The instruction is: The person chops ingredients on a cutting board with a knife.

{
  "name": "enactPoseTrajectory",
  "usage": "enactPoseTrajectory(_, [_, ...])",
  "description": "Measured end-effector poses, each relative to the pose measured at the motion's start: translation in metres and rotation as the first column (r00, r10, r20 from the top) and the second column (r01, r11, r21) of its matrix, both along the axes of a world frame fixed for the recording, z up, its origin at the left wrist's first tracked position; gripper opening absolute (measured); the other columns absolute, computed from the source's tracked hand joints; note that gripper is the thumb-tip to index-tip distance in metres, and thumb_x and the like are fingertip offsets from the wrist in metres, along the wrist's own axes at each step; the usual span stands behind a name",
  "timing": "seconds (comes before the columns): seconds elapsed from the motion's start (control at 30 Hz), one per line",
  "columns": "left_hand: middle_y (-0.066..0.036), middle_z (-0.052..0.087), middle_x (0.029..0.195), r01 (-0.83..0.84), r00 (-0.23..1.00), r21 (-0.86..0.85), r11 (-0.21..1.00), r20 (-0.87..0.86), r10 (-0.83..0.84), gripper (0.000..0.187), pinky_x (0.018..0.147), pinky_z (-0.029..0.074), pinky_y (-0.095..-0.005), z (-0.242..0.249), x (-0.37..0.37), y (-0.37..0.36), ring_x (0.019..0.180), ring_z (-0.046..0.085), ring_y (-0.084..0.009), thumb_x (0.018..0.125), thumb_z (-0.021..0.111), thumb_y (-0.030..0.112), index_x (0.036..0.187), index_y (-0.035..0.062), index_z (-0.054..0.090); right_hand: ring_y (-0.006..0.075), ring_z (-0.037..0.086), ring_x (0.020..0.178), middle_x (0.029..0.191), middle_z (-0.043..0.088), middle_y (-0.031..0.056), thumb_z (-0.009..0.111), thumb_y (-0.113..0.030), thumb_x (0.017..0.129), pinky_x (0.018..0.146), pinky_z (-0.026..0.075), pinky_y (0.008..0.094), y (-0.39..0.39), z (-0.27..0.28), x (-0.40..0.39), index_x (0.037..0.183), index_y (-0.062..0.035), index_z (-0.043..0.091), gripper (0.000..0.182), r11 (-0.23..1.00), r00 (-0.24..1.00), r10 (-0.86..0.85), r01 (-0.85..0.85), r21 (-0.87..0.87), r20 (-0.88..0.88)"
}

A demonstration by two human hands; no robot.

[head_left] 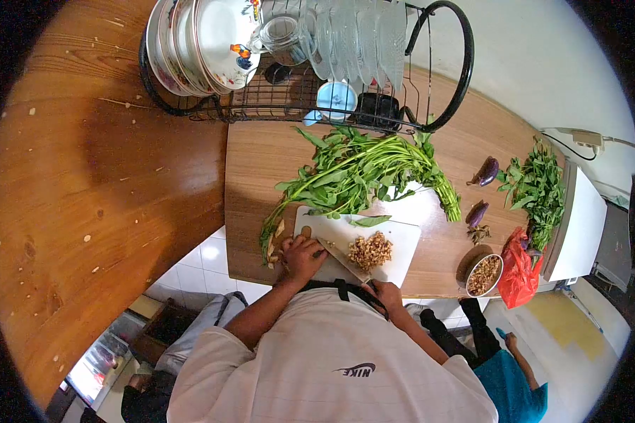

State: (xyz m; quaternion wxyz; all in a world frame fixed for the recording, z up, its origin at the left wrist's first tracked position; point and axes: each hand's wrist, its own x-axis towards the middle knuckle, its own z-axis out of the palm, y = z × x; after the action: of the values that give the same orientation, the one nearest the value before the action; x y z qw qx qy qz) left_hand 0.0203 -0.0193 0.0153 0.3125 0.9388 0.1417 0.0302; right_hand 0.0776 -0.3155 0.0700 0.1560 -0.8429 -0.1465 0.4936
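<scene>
My right hand [386,296] is closed around the handle of a knife [346,264], whose blade lies slanted across the white cutting board [402,243]. My left hand [303,259] is palm down at the board's left edge, close to the blade's far end. Its fingers are bent together, and what is under them is hidden. Just beyond those fingertips sits a brown piece of food [305,231]. A heap of chopped brown bits [370,252] lies right of the blade. Long brown pieces [274,243] rest beside the board on the left.
Leafy green stems [360,166] sprawl behind the board. A wire dish rack [282,109] stands beyond. Rightward are two eggplants [485,171], more greens [540,187], a bowl of chopped bits [484,275] and a red plastic bag [518,271]. A person in teal [515,388] is at lower right.
</scene>
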Motion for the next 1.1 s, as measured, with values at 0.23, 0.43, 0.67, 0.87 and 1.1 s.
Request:
enactPoseTrajectory(0.23, [0.006,0.075,0.088,-0.004,0.999,-0.029,1.0,-0.052,0.003,0.019,0.09,0.035,-0.0463,-0.001,-0.001,0.002,0.092,0.063,-0.0189,0.069,0.088,0.028,0.079,0.0201,0.074,0.0442,0.073,0.084,0.089,0.075,0.0214,0.052,-0.068,0.1,0.078,0.057,0.0547,-0.024,-0.012,-0.009,0.107,-0.0087,0.075,0.064,0.998,0.995,0.067,-0.068,-0.013,-0.079])
enactPoseTrajectory(0.43, [0.006,0.075,0.088,-0.009,0.999,-0.047,0.999,-0.034,0.008,0.018,0.091,0.035,-0.0468,-0.002,-0.001,0.004,0.093,0.063,-0.019,0.068,0.088,0.027,0.078,0.0198,0.075,0.05,0.064,0.075,0.077,0.066,0.0243,0.072,-0.031,0.095,0.068,0.051,0.0566,-0.024,-0.018,-0.016,0.097,-0.0079,0.07,0.023,0.973,0.998,-0.028,0.015,0.229,0.057])
enactPoseTrajectory(0.67, [0.006,0.076,0.091,0.04,0.999,-0.01,0.999,-0.032,-0.04,0.015,0.094,0.037,-0.0476,0.001,-0.003,0.005,0.097,0.064,-0.019,0.072,0.087,0.028,0.082,0.0196,0.079,0.0437,0.073,0.083,0.087,0.075,0.0208,0.053,-0.064,0.101,0.077,0.057,0.0538,-0.008,0.002,0.001,0.106,-0.0101,0.078,0.06,0.996,0.999,0.027,-0.024,0.086,-0.036])
enactPoseTrajectory(0.87, [0.005,0.076,0.089,0.034,0.999,0.052,0.998,0.027,-0.035,0.013,0.095,0.037,-0.0474,0.001,-0.004,0.002,0.097,0.065,-0.0182,0.075,0.086,0.028,0.083,0.0189,0.08,0.0434,0.073,0.085,0.086,0.074,0.0219,0.047,-0.067,0.103,0.078,0.057,0.0541,0.0,0.0,0.003,0.108,-0.0117,0.077,0.063,0.996,0.995,0.078,-0.081,-0.042,-0.063])
enactPoseTrajectory(1.1, [0.006,0.076,0.088,-0.003,0.999,-0.033,0.999,-0.045,0.001,0.013,0.093,0.037,-0.0464,0.007,-0.003,-0.001,0.096,0.064,-0.0172,0.073,0.086,0.028,0.082,0.0205,0.08,0.0448,0.072,0.087,0.087,0.074,0.0231,0.05,-0.066,0.103,0.082,0.058,0.0538,-0.022,0.002,-0.01,0.105,-0.0088,0.076,0.063,1.0,1.0,0.016,-0.015,0.004,-0.02])
